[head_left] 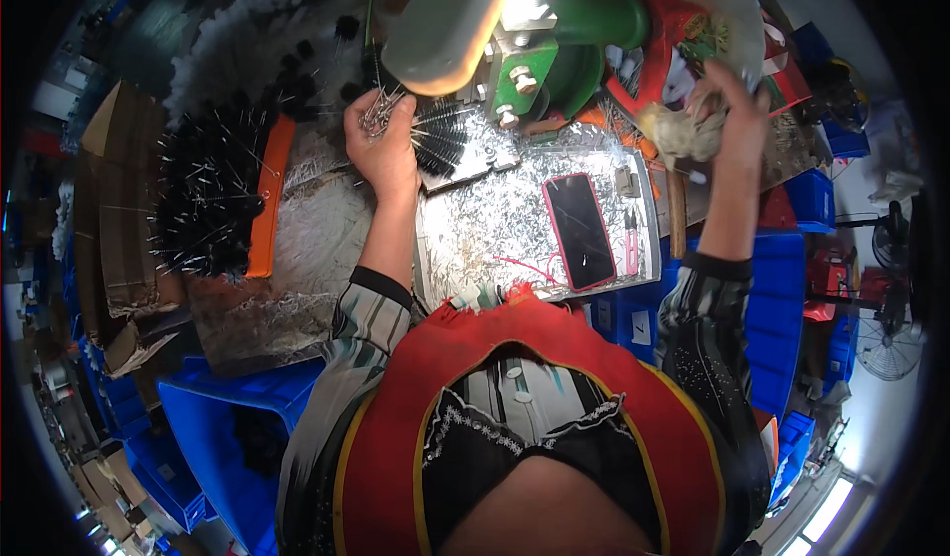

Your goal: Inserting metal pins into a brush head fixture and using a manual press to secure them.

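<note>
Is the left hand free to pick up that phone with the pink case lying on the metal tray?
Probably not at once: the left hand is closed on a bundle of thin wires. The phone lies uncovered on the tray just right of that forearm, so the path looks clear.

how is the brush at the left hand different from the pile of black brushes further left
The brush at the left hand is a single piece lying at the green machine, beside the left hand, which pinches a bunch of thin metal wires. The pile of black brushes is many pieces heaped together beside an orange tray, away from both hands. The single brush lies on the shiny metal worktop; the pile lies off it. Both have black bristles and thin wire stems.
</note>
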Available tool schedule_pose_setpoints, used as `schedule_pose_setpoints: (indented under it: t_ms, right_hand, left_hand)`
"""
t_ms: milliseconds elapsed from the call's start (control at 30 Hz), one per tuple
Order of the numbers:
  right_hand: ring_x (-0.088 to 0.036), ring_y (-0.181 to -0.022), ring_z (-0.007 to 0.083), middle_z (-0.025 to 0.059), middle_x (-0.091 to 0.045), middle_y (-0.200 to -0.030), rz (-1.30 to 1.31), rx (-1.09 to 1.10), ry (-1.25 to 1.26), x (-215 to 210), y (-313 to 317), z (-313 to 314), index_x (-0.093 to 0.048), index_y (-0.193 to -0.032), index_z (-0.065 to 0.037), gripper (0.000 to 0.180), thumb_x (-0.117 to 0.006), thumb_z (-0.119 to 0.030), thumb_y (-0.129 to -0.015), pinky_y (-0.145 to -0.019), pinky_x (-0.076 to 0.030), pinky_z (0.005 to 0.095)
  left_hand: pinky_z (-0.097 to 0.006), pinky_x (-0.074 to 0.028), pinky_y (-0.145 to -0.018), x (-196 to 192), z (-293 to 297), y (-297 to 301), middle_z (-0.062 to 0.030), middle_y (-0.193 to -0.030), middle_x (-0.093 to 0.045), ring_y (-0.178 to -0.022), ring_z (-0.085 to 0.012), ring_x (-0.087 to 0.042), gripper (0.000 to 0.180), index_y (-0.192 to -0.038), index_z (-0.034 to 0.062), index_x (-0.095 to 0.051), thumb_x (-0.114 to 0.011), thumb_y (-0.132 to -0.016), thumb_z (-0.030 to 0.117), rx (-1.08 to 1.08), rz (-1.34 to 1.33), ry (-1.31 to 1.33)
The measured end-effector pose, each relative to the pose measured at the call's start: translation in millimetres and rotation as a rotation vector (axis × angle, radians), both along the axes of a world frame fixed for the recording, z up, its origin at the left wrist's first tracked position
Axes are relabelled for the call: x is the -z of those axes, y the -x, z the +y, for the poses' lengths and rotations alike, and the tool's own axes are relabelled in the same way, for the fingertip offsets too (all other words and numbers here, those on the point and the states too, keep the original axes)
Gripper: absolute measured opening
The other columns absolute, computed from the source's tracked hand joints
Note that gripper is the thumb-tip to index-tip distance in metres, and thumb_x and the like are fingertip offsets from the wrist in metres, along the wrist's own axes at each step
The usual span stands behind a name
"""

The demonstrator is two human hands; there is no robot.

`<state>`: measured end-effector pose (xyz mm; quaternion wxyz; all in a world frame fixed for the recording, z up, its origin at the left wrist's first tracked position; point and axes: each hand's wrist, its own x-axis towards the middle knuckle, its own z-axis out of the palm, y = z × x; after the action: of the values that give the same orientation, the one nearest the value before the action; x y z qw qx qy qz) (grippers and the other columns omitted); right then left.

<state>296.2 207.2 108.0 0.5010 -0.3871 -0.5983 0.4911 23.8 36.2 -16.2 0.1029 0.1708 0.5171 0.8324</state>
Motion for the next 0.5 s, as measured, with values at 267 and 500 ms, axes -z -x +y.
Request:
schedule_pose_setpoints:
  t_ms: [267, 500]
  right_hand:
    - [-0.056, -0.053, 0.0195, 0.0136, -0.058, -0.066, 0.253, -0.06, -0.126, 61, 1, -10, -0.06, -0.073, 0.007, 0.011, -0.06, -0.004, -0.072, -0.052, -0.045, 0.0288]
    - [-0.054, -0.045, 0.0184, 0.0107, -0.054, -0.058, -0.025, -0.098, 0.232, -38, 1, -7, -0.056, -0.07, 0.001, 0.014, -0.067, -0.009, -0.069, -0.045, -0.043, 0.0294]
  left_hand:
    - [-0.023, -0.044, -0.068, -3, 10, 1, -0.0042, -0.083, -0.057, -0.072, -0.0104, -0.053, 0.031, -0.094, 0.0002, -0.055, -0.072, -0.069, 0.005, -0.01, 0.164, 0.158]
    - [-0.021, -0.043, -0.068, -4, 10, -2, -0.0033, -0.084, -0.055, -0.074, -0.0088, -0.051, 0.029, -0.095, -0.0007, -0.055, -0.071, -0.072, 0.003, -0.079, 0.154, 0.091]
